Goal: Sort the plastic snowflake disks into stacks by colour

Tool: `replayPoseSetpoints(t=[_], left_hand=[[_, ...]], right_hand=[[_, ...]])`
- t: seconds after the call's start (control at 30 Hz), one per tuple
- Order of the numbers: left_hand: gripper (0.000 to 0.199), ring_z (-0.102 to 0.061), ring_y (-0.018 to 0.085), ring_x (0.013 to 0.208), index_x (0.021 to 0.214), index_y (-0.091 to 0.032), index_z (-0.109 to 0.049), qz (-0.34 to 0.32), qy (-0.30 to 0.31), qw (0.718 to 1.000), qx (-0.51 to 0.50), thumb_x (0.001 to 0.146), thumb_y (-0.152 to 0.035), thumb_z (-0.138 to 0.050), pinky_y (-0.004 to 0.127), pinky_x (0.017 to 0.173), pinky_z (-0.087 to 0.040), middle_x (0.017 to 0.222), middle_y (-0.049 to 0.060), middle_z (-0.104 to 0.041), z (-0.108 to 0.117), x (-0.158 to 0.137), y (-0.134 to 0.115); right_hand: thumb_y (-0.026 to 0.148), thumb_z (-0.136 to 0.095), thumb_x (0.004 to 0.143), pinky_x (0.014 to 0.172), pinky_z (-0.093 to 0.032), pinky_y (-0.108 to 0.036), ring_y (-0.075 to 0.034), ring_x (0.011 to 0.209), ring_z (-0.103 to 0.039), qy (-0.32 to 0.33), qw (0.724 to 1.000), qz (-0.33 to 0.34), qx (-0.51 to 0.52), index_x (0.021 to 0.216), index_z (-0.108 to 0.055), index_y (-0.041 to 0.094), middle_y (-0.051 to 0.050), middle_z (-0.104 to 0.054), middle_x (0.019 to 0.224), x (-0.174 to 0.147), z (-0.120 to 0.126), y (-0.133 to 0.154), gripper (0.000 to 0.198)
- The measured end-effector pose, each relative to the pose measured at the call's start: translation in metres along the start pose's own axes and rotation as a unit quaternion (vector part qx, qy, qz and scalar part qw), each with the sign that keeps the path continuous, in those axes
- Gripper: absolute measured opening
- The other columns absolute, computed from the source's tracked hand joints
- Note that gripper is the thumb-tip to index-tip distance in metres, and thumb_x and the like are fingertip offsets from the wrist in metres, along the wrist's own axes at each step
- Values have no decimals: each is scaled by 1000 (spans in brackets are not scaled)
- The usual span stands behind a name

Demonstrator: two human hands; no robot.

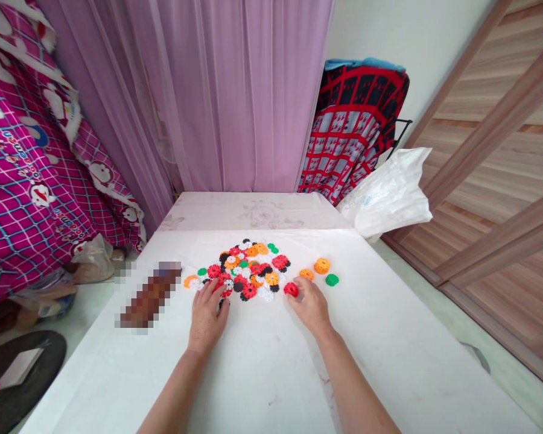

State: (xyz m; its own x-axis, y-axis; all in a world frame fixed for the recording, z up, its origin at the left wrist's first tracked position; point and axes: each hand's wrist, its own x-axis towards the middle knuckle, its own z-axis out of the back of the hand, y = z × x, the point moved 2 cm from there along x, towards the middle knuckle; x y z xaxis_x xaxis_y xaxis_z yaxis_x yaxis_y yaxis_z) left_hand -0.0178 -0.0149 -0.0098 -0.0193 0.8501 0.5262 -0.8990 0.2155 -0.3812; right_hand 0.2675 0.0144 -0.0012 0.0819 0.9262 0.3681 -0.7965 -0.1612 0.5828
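Note:
A loose pile of small notched plastic discs (254, 281) in red, orange, black, white and green lies on the white-covered table. At its near left edge, my left hand (208, 316) rests with fingers spread, the fingertips touching discs. My right hand (311, 304) is to the right of the pile, thumb and fingers closed on a red disc (291, 290); whether more discs are stacked under it I cannot tell. Just beyond that hand sit an orange disc (306, 274), a small stack of orange discs (321, 266) and a green disc (332, 279).
A pixelated brown item (149, 298) lies on the table (262, 386) left of the pile. Beyond the right edge leans a white plastic bag (387, 196). Purple curtains (239, 96) hang behind, a pink patterned blanket (36, 150) at left, and wooden doors (502, 150) stand at right.

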Motion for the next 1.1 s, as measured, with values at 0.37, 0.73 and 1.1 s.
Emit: replayPoseSetpoints(t=[0.37, 0.73, 1.1], left_hand=[[31, -53, 32, 125, 114, -24, -67, 3, -6, 1000, -7, 89, -31, -49, 56, 105, -40, 132, 9, -62, -1, -1, 1], [31, -54, 33, 124, 114, -23, -67, -5, -16, 1000, -1, 89, -30, -50, 57, 103, -42, 131, 10, -63, -4, -2, 3], [33, -55, 29, 122, 111, -21, -68, -7, -55, 997, -45, 89, -17, -43, 54, 103, -45, 126, 11, -65, -5, -1, 7]], right_hand=[[33, -56, 73, 87, -48, -36, -22, 94, -63, 5, 1000, 9, -6, 109, -62, 21, -7, -70, 105, -2, -6, -7, 38], [30, -57, 78, 86, -46, -35, -23, 100, -60, -21, 997, 57, -49, 105, -65, 20, -8, -68, 106, -1, 2, 5, 30], [18, -61, 79, 92, -37, -37, -23, 113, -50, 163, 963, 211, -35, 106, -65, 26, -2, -69, 115, 11, -30, 95, 29]])
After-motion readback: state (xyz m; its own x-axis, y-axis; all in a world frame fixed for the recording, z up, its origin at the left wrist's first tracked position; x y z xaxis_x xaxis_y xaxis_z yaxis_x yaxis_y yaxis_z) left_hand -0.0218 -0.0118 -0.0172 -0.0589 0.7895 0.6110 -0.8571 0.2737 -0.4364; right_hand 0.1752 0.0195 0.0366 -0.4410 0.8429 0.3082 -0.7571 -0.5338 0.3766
